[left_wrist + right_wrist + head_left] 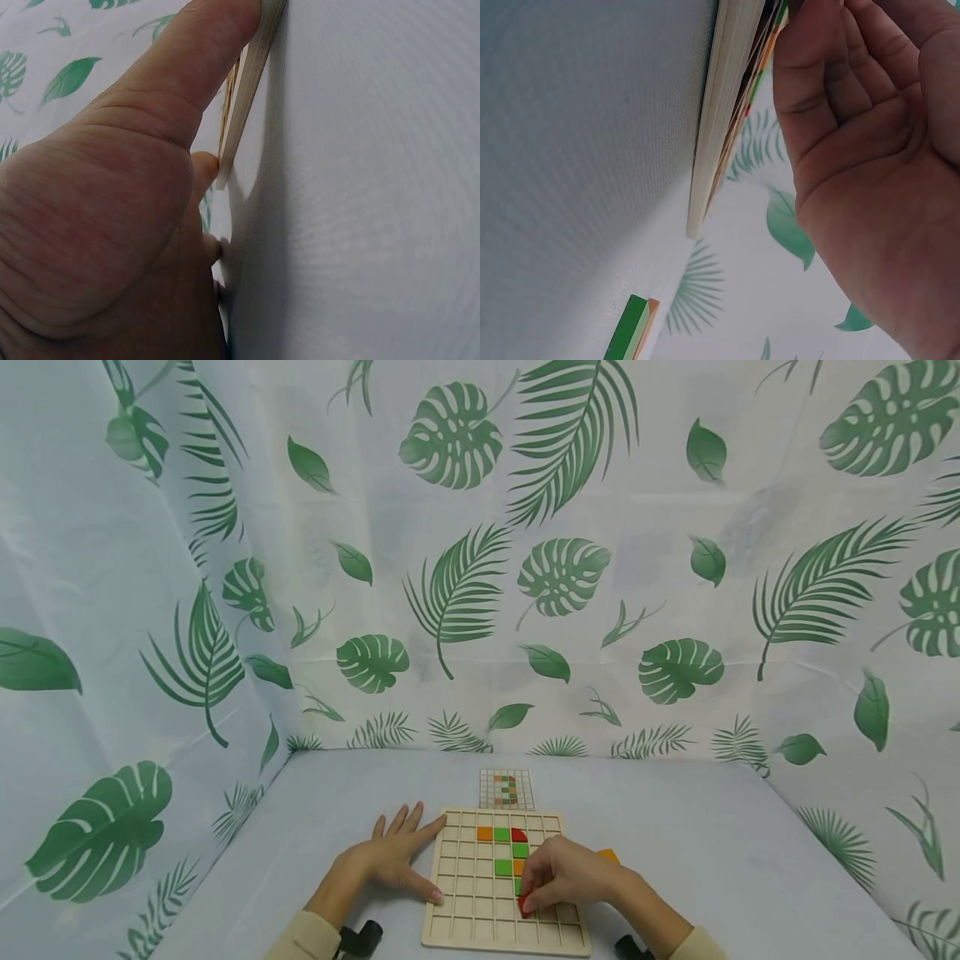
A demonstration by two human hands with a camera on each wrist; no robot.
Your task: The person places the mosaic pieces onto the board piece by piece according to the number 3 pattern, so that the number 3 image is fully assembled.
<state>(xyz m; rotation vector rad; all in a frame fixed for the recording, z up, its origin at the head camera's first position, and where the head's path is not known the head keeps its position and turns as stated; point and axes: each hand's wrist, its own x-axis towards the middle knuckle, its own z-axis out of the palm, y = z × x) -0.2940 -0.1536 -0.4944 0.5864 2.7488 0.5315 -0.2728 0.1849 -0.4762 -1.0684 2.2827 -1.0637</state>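
Note:
A wooden grid board (463, 907) lies on the table in the head view. Set in its cells are an orange tile (485, 834), a red tile with a rounded corner (519, 835) and several green ones, such as this green tile (502, 867). My right hand (566, 870) pinches a red tile (523, 907) low on the board, right of the middle; the fingers partly cover it. With fingers spread, my left hand (401, 852) touches the board's left edge with thumb and index finger. The left wrist view shows the thumb (176, 67) against the board's side (247, 105).
Behind the board lies a small pattern card (507, 790) with a coloured grid. An orange tile (608, 856) shows beyond my right wrist. In the right wrist view, a green block (628, 330) lies on the table off the board. A leaf-print curtain (465, 610) surrounds the table.

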